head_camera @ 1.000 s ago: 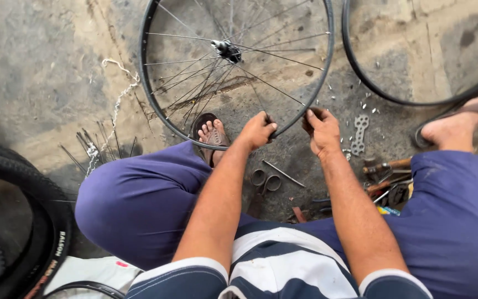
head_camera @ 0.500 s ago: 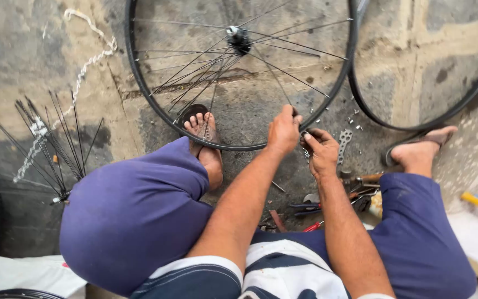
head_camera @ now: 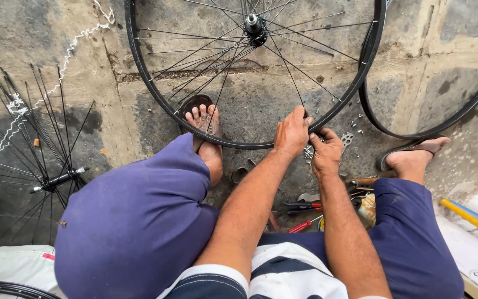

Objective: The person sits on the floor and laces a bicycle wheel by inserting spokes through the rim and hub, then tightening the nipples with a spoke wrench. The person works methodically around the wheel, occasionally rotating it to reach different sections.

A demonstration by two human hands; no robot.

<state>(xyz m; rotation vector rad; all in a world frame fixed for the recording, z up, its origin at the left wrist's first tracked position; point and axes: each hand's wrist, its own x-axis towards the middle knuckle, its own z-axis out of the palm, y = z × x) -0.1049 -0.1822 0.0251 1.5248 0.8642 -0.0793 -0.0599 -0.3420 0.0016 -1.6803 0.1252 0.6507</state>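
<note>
Since the earlier frame your hands shifted right along the wheel rim (head_camera: pixel 239 145); your left hand (head_camera: pixel 291 133) pinches a spoke (head_camera: pixel 289 72), right hand (head_camera: pixel 327 152) closed beside the rim, contents unclear.

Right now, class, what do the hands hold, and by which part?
Both the left hand and right hand grip the wheel at its near rim.

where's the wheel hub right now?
Head view, top centre: the hub sits mid-wheel, above the left hand and right hand at the lower rim.

Both hands (head_camera: pixel 291 133) (head_camera: pixel 326 152) together, fingers pinched
</note>
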